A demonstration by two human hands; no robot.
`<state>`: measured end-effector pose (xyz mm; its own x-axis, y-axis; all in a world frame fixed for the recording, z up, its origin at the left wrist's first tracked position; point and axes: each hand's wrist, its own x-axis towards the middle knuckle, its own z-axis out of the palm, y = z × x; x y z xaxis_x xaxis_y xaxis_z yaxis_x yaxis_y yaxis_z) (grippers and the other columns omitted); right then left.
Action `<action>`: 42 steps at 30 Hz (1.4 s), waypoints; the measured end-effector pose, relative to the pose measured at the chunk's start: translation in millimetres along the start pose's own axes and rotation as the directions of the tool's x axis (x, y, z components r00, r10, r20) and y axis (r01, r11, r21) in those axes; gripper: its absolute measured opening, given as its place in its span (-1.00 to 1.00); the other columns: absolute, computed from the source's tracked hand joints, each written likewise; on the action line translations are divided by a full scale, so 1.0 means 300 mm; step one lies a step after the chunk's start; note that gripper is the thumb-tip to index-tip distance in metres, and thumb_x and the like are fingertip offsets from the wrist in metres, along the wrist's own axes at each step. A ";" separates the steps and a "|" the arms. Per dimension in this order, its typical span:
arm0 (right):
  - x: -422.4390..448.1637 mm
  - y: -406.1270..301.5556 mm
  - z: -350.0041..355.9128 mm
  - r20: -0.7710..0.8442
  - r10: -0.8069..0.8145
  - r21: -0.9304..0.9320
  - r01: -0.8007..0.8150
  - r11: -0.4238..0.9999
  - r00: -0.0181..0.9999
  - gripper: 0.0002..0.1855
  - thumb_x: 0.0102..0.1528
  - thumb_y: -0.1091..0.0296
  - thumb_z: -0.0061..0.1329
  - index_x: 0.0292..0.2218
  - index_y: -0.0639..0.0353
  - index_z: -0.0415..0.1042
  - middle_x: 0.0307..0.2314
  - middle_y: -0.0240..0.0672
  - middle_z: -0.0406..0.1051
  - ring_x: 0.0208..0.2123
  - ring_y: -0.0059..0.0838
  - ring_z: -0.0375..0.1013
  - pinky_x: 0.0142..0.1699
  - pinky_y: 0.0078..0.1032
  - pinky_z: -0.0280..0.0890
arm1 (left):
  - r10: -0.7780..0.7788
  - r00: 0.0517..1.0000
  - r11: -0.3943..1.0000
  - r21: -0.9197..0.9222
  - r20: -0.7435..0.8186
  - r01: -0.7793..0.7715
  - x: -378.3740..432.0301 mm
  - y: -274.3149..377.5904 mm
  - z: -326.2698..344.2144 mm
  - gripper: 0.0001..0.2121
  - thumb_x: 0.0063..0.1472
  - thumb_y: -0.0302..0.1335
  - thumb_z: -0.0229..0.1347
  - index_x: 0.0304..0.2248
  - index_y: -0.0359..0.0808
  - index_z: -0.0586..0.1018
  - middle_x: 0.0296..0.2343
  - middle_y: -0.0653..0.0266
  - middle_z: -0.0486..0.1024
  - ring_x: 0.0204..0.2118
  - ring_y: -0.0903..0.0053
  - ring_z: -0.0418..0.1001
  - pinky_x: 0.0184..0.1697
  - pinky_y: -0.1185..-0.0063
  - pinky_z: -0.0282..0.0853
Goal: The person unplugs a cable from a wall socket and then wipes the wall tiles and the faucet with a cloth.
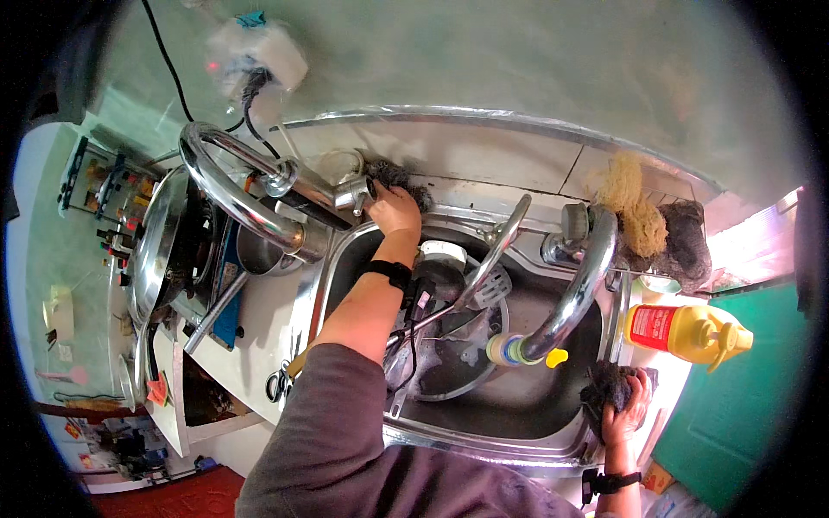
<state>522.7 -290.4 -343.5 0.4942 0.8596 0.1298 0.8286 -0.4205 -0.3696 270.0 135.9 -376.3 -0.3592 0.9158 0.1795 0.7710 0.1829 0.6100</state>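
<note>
My left hand [394, 210] reaches to the sink's back left corner, its fingertips at the end of a chrome tap fitting [352, 194]. A dark wiry scrubber [388, 173] lies against or behind those fingers; whether they grip anything is hidden. At the right front corner, my right hand [629, 403] is closed on a dark rag [605, 387] pressed to the rim of the steel sink [511, 435]. Between the hands, the basin holds a round pan [476, 387] with soapy water, a slotted turner [493, 288] and other utensils, partly hidden by my left arm.
A thick curved spout [576, 304] and a thinner tap spout [495, 252] cross above the basin. A yellow pump bottle [690, 333] lies right, below a rack with a tan scrubber [638, 223]. Left are another large spout [227, 201], a saucepan [259, 249] and scissors [277, 383].
</note>
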 end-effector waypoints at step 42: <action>-0.062 -0.277 -0.137 0.228 0.303 0.892 -0.323 0.315 0.925 -0.68 0.02 0.35 -0.29 -0.20 0.34 0.17 -0.33 -0.30 0.25 -0.28 -0.54 0.21 -0.14 -0.65 0.09 | 0.311 0.082 0.408 -0.210 0.947 0.889 -0.706 -0.193 -0.474 -0.67 -0.06 -0.65 -0.11 -0.22 -0.38 0.30 -0.39 0.27 0.37 -0.35 0.58 0.32 -0.27 0.67 0.23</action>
<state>455.5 -283.4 -277.4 0.6485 0.7340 -0.2017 -0.1337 -0.1511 -0.9794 226.6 -119.5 -339.8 0.7082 0.4700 -0.5268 -0.1155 0.8132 0.5704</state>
